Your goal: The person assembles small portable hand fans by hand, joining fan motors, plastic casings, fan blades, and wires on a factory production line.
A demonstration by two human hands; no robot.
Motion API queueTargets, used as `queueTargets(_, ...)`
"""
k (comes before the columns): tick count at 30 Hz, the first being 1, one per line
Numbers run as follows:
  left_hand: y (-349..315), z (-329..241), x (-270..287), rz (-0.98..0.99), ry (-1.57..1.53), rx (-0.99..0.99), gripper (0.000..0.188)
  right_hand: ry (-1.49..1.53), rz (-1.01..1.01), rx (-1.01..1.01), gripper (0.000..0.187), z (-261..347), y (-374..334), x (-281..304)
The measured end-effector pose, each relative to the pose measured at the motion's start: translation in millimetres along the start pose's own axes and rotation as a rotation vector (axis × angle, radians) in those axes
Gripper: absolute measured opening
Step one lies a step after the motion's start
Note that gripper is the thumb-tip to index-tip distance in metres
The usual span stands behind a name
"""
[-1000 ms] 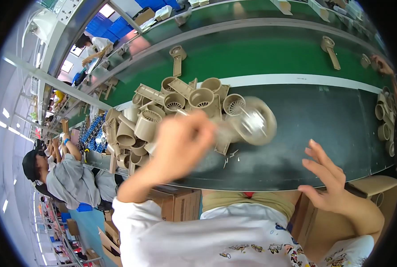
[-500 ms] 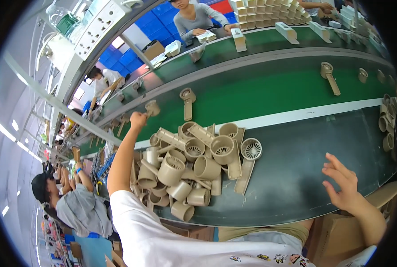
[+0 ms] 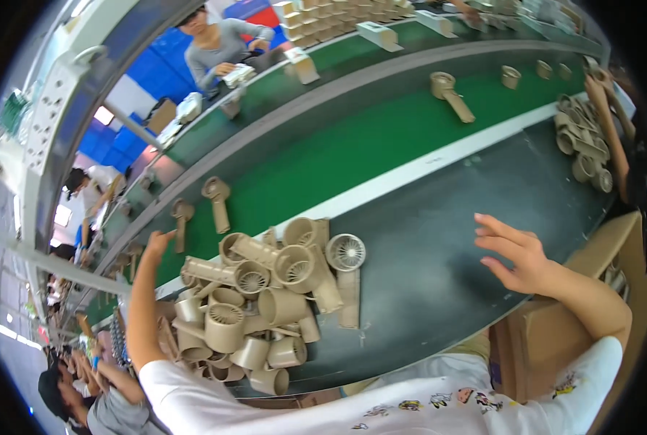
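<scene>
Head view: my left hand (image 3: 154, 250) is out at the green belt (image 3: 323, 159), my right hand (image 3: 521, 259) held over the dark table (image 3: 418, 290).
At the left of the frame, my left fingers are right beside the handle of a beige cup-ended part (image 3: 182, 210) lying on the belt; I can't tell whether they touch it or how far they are parted. A second beige part (image 3: 218, 199) lies just to its right. At lower left, a heap of beige parts (image 3: 224, 332) covers the table's near end, a grille-bottomed piece (image 3: 349, 293) at its right edge. Right of centre, my right fingers are loosely spread with nothing in them. A cardboard box (image 3: 555, 337) stands at lower right, and a grey-sleeved co-worker (image 3: 229, 49) sits at upper left.
</scene>
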State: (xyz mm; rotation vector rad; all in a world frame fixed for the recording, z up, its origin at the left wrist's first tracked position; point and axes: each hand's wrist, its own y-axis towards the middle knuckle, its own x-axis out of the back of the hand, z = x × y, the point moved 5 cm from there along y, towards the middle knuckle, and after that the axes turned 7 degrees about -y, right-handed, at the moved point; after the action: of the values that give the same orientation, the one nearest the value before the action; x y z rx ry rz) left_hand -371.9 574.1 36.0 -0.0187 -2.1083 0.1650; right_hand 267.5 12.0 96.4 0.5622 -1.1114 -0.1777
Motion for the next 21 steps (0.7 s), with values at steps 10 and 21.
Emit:
queueTargets(10, -232.4, -275.9, 0.7, 0.133, -0.127, -0.632, 0.034, 0.067, 0.037, 0.014, 0.017, 11.3, -8.1, 3.9)
queueTargets(21, -422.5, -365.1, -122.0, 0.336, 0.561, -1.067, 0.042, 0.032, 0.071, 0.178, 0.014, 32.2, -22.4, 4.5)
